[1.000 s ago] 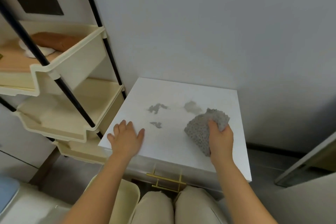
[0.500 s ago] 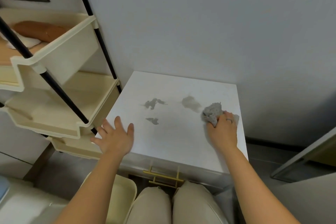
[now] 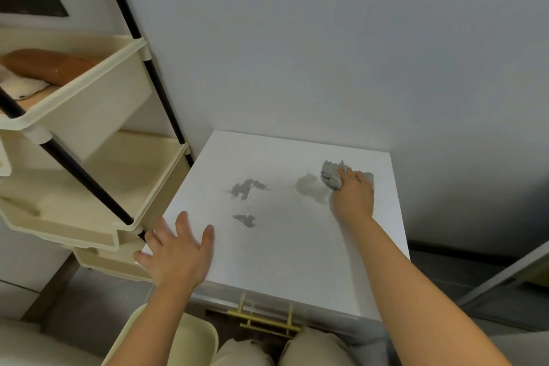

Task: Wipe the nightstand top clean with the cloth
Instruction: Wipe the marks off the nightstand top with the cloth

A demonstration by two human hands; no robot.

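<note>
The right hand [image 3: 352, 196] presses the bunched cloth [image 3: 332, 176] near the nightstand's [image 3: 285, 261] far right corner, beside a smear [image 3: 312, 189]. The left hand [image 3: 178, 252], fingers spread, rests at the near left corner. Dragging the cloth could just spread the two darker spots [image 3: 245, 187].

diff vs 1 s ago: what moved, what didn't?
The right hand bunched the cloth and pushed it toward the back right of the nightstand top, beside the faint smear. The left hand lifted and spread at the front left corner. Both dark stains remain unwiped.
</note>
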